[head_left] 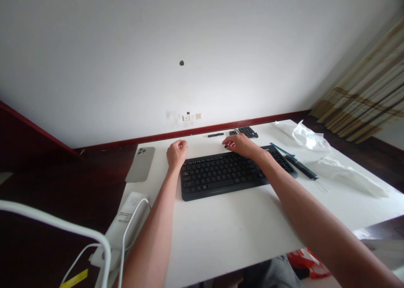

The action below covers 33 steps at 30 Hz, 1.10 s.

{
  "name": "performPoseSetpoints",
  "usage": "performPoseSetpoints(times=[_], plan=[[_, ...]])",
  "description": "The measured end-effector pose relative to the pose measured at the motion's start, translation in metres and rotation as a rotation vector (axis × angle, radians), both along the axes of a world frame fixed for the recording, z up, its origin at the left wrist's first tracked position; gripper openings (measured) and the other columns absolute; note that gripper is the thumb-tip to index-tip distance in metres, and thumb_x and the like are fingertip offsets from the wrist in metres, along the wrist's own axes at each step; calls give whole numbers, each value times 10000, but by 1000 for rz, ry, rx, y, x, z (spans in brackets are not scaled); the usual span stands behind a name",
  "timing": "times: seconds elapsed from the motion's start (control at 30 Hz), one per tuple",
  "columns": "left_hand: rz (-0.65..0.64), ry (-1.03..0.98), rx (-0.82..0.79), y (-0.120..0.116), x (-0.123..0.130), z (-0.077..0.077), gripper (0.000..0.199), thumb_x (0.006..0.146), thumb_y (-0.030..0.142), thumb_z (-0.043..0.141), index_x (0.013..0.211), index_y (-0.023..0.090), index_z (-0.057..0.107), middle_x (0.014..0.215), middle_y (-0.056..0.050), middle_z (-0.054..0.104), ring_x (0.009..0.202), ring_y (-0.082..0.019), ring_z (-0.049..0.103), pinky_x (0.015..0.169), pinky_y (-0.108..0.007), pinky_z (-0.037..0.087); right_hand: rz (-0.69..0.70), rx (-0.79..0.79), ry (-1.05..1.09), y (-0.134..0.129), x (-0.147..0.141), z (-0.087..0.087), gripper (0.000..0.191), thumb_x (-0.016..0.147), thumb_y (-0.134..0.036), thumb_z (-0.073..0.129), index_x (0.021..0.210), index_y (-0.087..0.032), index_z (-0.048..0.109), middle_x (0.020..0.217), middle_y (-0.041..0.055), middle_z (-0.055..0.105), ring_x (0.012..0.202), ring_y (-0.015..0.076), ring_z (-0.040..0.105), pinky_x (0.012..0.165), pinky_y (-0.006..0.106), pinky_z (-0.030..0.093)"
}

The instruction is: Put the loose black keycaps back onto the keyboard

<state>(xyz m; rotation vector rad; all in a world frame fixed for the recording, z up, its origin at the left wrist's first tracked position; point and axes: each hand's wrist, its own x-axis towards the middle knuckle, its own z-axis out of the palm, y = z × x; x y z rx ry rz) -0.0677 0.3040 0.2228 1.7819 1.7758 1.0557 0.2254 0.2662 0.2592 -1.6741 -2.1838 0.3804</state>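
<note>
White table [205, 233] | left hand [176, 154] — loosely clenched | right hand [239, 144] — palm-down, pinching small dark piece [226, 146] near keyboard [217, 176]

A phone [140, 166] (lenses up) lies at left, with wall sockets [198, 116] beyond and a curtain [366, 86] far right

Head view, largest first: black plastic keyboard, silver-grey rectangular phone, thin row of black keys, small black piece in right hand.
1. Black plastic keyboard
2. Silver-grey phone
3. Row of black keys
4. Black piece in right hand; visible part only
</note>
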Motion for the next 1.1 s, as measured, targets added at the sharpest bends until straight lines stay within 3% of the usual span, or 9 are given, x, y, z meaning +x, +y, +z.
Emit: performPoseSetpoints(times=[0.13, 0.3, 0.57, 1.1], plan=[[-1, -8, -1, -1, 1, 2, 331, 904, 367, 479, 627, 233, 600, 677, -21, 669, 665, -196, 579, 635, -282, 331, 16, -30, 64, -4, 2, 10, 225, 837, -198, 699, 1033, -210, 809, 935, 50, 807, 923, 245, 746, 864, 328, 560], [1, -1, -3, -2, 1, 3, 331, 906, 361, 476, 633, 231, 610, 694, -31, 679, 682, -201, 587, 636, -282, 332, 120, -221, 229, -11, 3, 26, 229, 811, -331, 753, 1011, -247, 826, 979, 18, 811, 922, 232, 748, 836, 304, 564], [4, 4, 4, -1, 0, 1, 320, 900, 365, 486, 627, 232, 586, 694, -22, 677, 674, -196, 573, 633, -282, 318, 186, -334, 223, -8, 7, 21, 232, 793, -340, 765, 999, -261, 838, 895, 3, 814, 876, 222, 752, 812, 291, 558], [-1, 16, 2, 0, 1, 0, 335, 917, 369, 462, 651, 234, 616, 698, -36, 679, 694, -208, 594, 646, -286, 338, 170, -267, 69, -13, -8, 24, 139, 785, -215, 763, 887, -279, 833, 821, 3, 803, 864, 224, 752, 774, 290, 549]])
